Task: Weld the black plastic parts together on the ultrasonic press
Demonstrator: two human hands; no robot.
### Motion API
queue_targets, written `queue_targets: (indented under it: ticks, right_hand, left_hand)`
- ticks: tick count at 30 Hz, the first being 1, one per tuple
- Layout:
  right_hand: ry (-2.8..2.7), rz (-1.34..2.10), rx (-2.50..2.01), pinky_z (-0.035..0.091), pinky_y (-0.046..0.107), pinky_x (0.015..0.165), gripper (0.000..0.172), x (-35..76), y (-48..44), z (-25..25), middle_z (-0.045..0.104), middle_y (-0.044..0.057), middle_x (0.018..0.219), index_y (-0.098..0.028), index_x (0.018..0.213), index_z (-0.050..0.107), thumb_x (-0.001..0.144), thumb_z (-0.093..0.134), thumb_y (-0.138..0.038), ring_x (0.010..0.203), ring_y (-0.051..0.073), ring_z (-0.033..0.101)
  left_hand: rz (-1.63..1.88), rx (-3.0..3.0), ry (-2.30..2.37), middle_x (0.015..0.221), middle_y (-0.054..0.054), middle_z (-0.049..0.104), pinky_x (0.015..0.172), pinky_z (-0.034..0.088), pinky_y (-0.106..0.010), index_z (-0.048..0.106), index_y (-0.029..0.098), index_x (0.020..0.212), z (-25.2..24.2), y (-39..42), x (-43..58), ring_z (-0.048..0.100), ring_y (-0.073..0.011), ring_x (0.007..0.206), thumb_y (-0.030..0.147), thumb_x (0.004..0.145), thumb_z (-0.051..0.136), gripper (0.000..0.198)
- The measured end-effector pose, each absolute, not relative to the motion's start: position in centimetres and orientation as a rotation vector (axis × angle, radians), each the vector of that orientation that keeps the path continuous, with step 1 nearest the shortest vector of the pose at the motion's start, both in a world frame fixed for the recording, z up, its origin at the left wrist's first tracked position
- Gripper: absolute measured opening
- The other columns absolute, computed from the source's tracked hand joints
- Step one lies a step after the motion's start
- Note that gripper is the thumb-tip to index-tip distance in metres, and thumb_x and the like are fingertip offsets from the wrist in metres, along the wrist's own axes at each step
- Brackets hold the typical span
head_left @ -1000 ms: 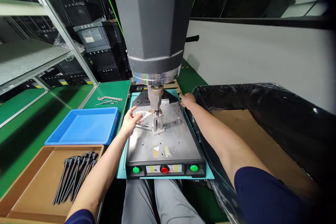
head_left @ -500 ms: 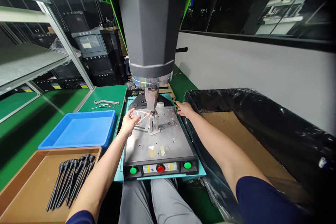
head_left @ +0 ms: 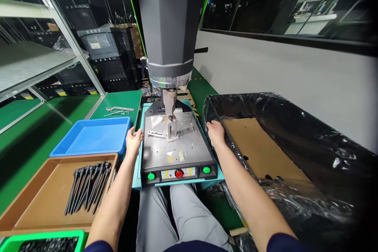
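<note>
A grey press machine (head_left: 169,27) stands over a metal base plate (head_left: 177,149), its horn tip (head_left: 170,104) just above a small fixture (head_left: 171,128). A clear plastic bag piece (head_left: 158,122) lies on the plate beside the fixture. My left hand (head_left: 134,140) hovers at the plate's left edge, fingers loosely apart, holding nothing. My right hand (head_left: 215,132) rests on the plate's right edge against the black liner, fingers spread. Green buttons (head_left: 151,176) and a red button (head_left: 178,173) sit on the front panel.
A blue tray (head_left: 91,136) sits to the left, with a brown tray (head_left: 44,193) of several black rods (head_left: 88,185) in front of it. A green bin corner (head_left: 44,240) shows at the bottom left. A carton lined with black plastic (head_left: 280,141) fills the right. Wrenches (head_left: 119,110) lie behind the blue tray.
My left hand let go of the clear bag at the fixture and drew back to the plate's left edge. My right hand slid back toward me along the right edge.
</note>
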State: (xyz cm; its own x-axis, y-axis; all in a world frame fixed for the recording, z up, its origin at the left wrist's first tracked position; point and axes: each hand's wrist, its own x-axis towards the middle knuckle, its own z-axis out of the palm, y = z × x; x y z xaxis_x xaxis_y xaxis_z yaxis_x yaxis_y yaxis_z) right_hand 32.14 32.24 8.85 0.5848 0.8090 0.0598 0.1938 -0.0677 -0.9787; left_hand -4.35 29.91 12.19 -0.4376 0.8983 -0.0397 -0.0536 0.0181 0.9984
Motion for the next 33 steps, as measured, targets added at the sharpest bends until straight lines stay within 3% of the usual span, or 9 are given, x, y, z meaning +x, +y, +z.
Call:
queue_targets:
  ticks: [3, 7, 10, 13, 22, 26, 33]
  right_hand:
    - [-1.082, 0.400, -1.718, 0.039, 0.047, 0.103, 0.051, 31.2, 24.9, 4.5, 0.061, 0.018, 0.120, -0.012, 0.121, 0.058, 0.080, 0.057, -0.041, 0.114, 0.031, 0.056]
    - [-1.308, 0.380, -1.839, 0.037, 0.051, 0.105, 0.070, 30.4, 17.2, -0.8, 0.050, 0.022, 0.133, -0.011, 0.139, 0.045, 0.082, 0.052, -0.052, 0.126, 0.037, 0.046]
    - [-1.416, 0.448, -1.825, 0.039, 0.048, 0.105, 0.074, 30.6, 15.2, -2.8, 0.043, 0.018, 0.140, -0.017, 0.148, 0.030, 0.086, 0.048, -0.052, 0.129, 0.034, 0.044]
    - [-1.469, 0.433, -1.799, 0.040, 0.046, 0.105, 0.072, 31.2, 15.1, -3.4, 0.043, 0.015, 0.140, -0.022, 0.149, 0.029, 0.086, 0.050, -0.050, 0.129, 0.033, 0.046]
    - [-1.438, 0.474, -1.774, 0.044, 0.045, 0.102, 0.069, 31.8, 15.6, -2.7, 0.049, 0.013, 0.135, -0.022, 0.143, 0.039, 0.080, 0.057, -0.046, 0.122, 0.030, 0.053]
    - [-1.383, 0.334, -1.726, 0.040, 0.045, 0.106, 0.057, 31.5, 17.2, -0.6, 0.052, 0.016, 0.131, -0.017, 0.129, 0.054, 0.081, 0.057, -0.049, 0.122, 0.030, 0.052]
    - [-1.397, 0.297, -1.693, 0.039, 0.047, 0.107, 0.052, 29.9, 19.3, -0.4, 0.052, 0.018, 0.132, -0.014, 0.120, 0.059, 0.081, 0.054, -0.047, 0.123, 0.031, 0.051]
  left_hand:
    - [1.594, 1.054, 1.721, 0.099, -0.008, 0.067, 0.089, 0.051, -0.033, 0.049, 0.014, 0.130, 8.3, 24.6, -6.1, 0.066, -0.0168, 0.093, 0.038, 0.079, 0.068, 0.059]
    - [1.367, 1.232, 1.855, 0.128, -0.015, 0.058, 0.102, 0.043, -0.042, 0.046, 0.018, 0.135, 2.5, 17.5, -6.4, 0.055, -0.0266, 0.121, 0.043, 0.075, 0.070, 0.070]
    - [1.156, 1.342, 1.878, 0.129, -0.015, 0.058, 0.102, 0.043, -0.045, 0.049, 0.017, 0.134, -0.2, 15.1, -5.9, 0.055, -0.0302, 0.120, 0.047, 0.071, 0.072, 0.074]
    - [1.105, 1.424, 1.895, 0.123, -0.013, 0.060, 0.097, 0.046, -0.045, 0.054, 0.017, 0.129, -1.2, 14.9, -5.9, 0.058, -0.0304, 0.113, 0.051, 0.071, 0.070, 0.069]
    - [1.089, 1.425, 1.894, 0.124, -0.013, 0.060, 0.098, 0.044, -0.043, 0.053, 0.017, 0.128, -1.6, 15.4, -6.5, 0.058, -0.0297, 0.113, 0.054, 0.069, 0.070, 0.071]
    - [1.038, 1.406, 1.863, 0.129, -0.014, 0.058, 0.100, 0.043, -0.042, 0.051, 0.017, 0.130, -1.4, 15.5, -6.7, 0.057, -0.0300, 0.116, 0.053, 0.068, 0.071, 0.074]
    - [1.060, 1.309, 1.823, 0.127, -0.015, 0.061, 0.096, 0.046, -0.043, 0.051, 0.017, 0.131, -1.4, 15.0, -6.7, 0.060, -0.0312, 0.113, 0.053, 0.067, 0.071, 0.076]
